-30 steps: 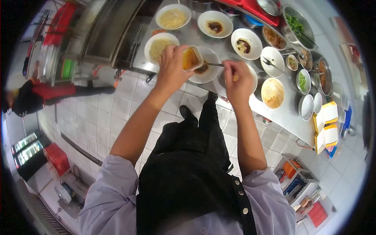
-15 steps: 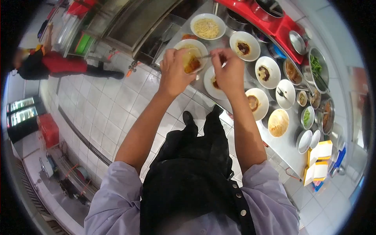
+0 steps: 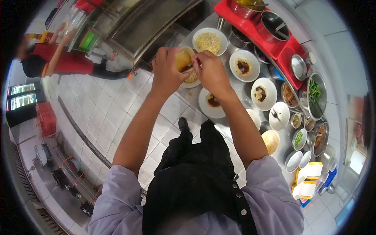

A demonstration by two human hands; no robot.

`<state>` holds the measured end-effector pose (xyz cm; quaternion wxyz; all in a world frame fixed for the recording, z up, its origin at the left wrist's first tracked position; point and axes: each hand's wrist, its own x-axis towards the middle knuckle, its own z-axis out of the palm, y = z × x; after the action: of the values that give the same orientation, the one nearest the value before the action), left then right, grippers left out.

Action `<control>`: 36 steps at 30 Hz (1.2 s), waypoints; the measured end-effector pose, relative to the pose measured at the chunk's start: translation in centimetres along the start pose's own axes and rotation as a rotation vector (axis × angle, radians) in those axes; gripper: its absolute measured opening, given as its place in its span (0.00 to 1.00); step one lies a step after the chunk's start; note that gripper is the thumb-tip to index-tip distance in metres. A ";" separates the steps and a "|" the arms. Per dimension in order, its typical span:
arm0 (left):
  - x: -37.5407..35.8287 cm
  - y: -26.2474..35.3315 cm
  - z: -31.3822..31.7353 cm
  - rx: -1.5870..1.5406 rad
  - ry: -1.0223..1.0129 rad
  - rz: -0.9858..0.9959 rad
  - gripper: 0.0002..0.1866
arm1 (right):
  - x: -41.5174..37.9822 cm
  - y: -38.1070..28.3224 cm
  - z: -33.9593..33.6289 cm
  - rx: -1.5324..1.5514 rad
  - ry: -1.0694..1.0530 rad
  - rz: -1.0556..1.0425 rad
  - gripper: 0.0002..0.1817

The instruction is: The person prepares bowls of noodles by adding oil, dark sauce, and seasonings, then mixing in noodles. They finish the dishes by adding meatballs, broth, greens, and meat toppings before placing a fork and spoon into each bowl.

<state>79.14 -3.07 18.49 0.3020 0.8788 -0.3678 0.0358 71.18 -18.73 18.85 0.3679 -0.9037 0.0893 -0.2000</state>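
My left hand (image 3: 166,70) grips a small bowl (image 3: 183,58) with yellowish-brown sauce, tilted over a noodle bowl (image 3: 192,81). My right hand (image 3: 211,72) is closed at the small bowl's right rim, on a thin metal utensil mostly hidden by the fingers; its head cannot be made out. Just beyond is a white bowl of noodles (image 3: 208,42). Below my right wrist sits a white bowl with dark sauce (image 3: 205,107), partly covered by my forearm. Another dark-sauced bowl (image 3: 243,66) stands to the right.
More white bowls, one with a utensil (image 3: 279,116), line the metal counter. A red rack with pots (image 3: 274,25) runs along its back. Metal bowls of greens (image 3: 314,94) and yellow-white boxes (image 3: 307,180) lie right. A person in red and black (image 3: 58,58) stands far left.
The small bowl has tilted further and my right hand has come closer to its rim. Noodles now show beneath it. The view has shifted slightly, and the other person has moved an arm.
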 end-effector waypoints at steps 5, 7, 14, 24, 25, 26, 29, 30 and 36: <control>2.6 0.9 2.1 0.025 0.021 -0.086 0.43 | 2.9 3.5 -4.0 0.195 0.159 0.138 0.07; 3.4 0.8 2.6 0.046 0.012 -0.124 0.42 | 4.8 5.3 -5.0 0.087 0.340 0.077 0.06; 5.0 4.5 3.4 -0.064 -0.053 -0.066 0.40 | 3.3 5.9 -10.9 0.038 0.364 0.015 0.05; 13.4 24.2 7.3 -0.295 -0.213 0.364 0.36 | -3.7 6.2 -27.1 -0.169 0.414 0.151 0.15; 14.2 25.6 8.2 -0.236 -0.194 0.344 0.36 | -4.6 6.6 -28.7 -0.184 0.451 0.155 0.15; 15.1 27.5 8.8 -0.270 -0.170 0.314 0.36 | -5.7 6.8 -30.2 -0.158 0.517 0.202 0.15; 18.3 29.5 12.4 -0.148 -0.124 0.405 0.36 | -9.6 8.6 -33.7 -0.142 0.629 0.282 0.12; 18.9 31.2 12.8 -0.132 -0.154 0.351 0.36 | -11.0 9.5 -34.6 -0.186 0.665 0.323 0.11; 22.4 35.2 16.7 0.170 -0.213 0.327 0.37 | -16.5 11.9 -37.4 -0.213 0.686 0.541 0.06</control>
<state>69.26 -45.61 28.98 0.1763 0.8284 -0.5312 0.0220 40.07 -45.66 29.87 0.2610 -0.7620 0.4594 -0.3744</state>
